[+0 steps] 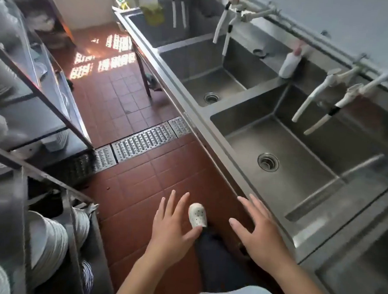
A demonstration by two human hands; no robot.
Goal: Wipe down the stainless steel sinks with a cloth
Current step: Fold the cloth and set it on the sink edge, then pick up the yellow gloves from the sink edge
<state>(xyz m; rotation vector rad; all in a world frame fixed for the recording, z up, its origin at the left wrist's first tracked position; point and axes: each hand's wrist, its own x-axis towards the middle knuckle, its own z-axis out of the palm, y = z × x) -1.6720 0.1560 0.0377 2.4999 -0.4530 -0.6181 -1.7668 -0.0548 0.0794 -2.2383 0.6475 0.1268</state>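
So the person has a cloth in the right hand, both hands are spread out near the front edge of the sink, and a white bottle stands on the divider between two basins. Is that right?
Not quite. In the head view the right hand holds no cloth; it is open and empty, like the left hand. No cloth is visible. The rest holds: both hands are spread near the sink front edge, and the white bottle stands on the divider.

Left hand [173, 226] at lower centre of frame: open, palm down, fingers spread, empty. Right hand [259, 234] at lower right of centre: same pose, empty. Both bare forearms run in from the bottom edge.
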